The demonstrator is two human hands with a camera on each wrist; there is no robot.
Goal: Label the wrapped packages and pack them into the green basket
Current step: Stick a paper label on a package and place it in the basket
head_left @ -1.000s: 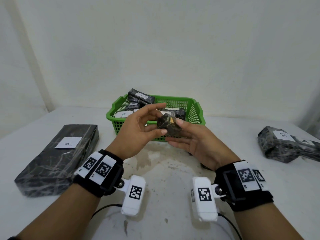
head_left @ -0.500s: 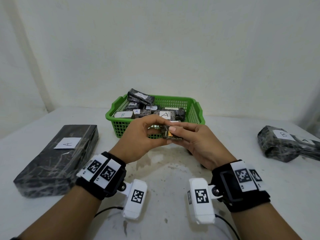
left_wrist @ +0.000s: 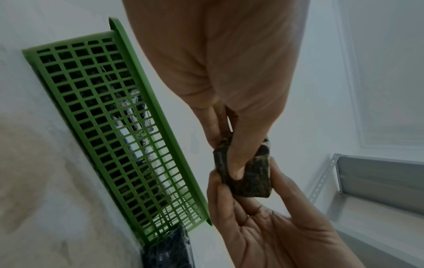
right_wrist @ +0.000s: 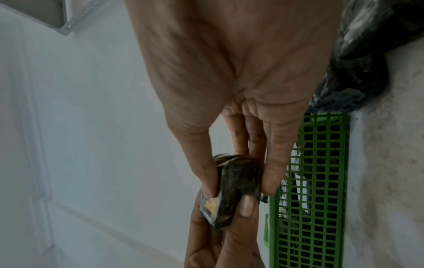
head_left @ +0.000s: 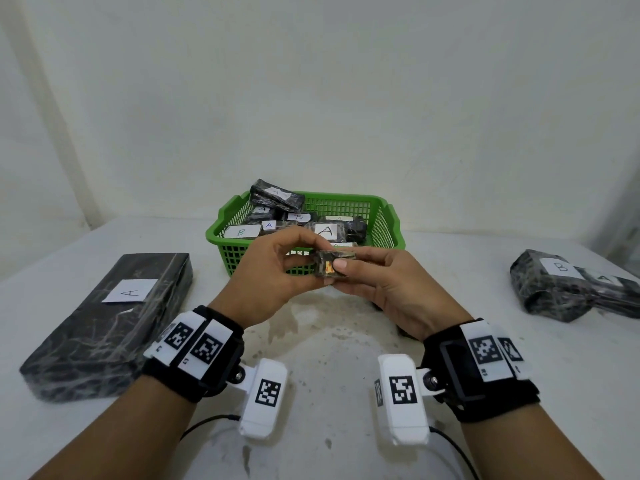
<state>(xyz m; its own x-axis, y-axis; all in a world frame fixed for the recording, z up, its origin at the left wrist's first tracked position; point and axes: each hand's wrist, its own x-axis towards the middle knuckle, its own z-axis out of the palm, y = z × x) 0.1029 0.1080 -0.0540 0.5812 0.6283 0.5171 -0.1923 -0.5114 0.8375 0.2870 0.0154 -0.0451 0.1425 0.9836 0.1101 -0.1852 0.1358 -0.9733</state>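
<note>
Both hands meet above the table, just in front of the green basket.

One small wrapped package is held between them, in dark marbled film with a yellow patch showing at one end. No label is visible on it.

Left hand: fingers curled over the top of the small package, thumb under it. In the left wrist view the thumb and fingers pinch the package from opposite faces.

Right hand: thumb pressed on the near face of the package, fingers curled behind it. In the right wrist view the thumb and fingers clamp the package, with the left thumb tip resting on its lower edge.

Count, basket: one basket, holding several labelled dark packages. Legible labels: A on three, B on two; at least two more white labels are too small or too hidden to read. One package lies tilted on the far left rim.

Count, table outside basket:
- one long flat package at left, white label A, well apart from the hands;
- two packages at far right, one labelled B, one labelled A partly out of view, touching each other.

One further dark wrapped item lies just beside the basket's corner on the table, label not visible.
</note>
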